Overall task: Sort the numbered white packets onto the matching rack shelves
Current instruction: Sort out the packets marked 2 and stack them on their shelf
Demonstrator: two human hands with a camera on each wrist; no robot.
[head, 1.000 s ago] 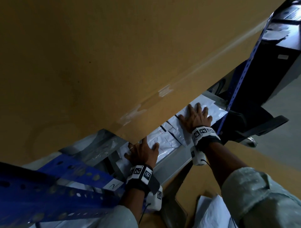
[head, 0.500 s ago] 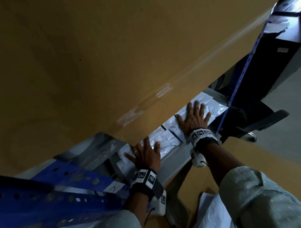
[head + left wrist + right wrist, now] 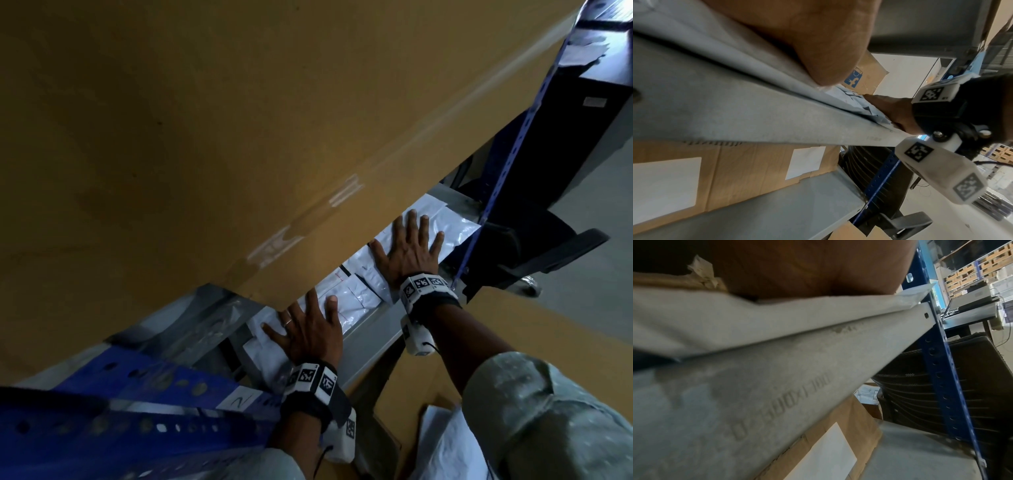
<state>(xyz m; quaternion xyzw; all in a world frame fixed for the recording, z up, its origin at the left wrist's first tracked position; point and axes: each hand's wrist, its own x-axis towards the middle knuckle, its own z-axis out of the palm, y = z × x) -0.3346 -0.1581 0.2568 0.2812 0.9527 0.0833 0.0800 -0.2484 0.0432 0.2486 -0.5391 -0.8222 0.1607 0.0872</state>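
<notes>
Both hands, the left hand (image 3: 308, 329) and right hand (image 3: 409, 246), are lying flat with fingers spread, pressing white packets (image 3: 352, 294) onto the grey shelf (image 3: 373, 317); more packets (image 3: 445, 448) are waiting below.

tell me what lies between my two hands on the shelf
In the head view, overlapping white packets cover the shelf between the left hand and the right hand, both pressing flat.
</notes>
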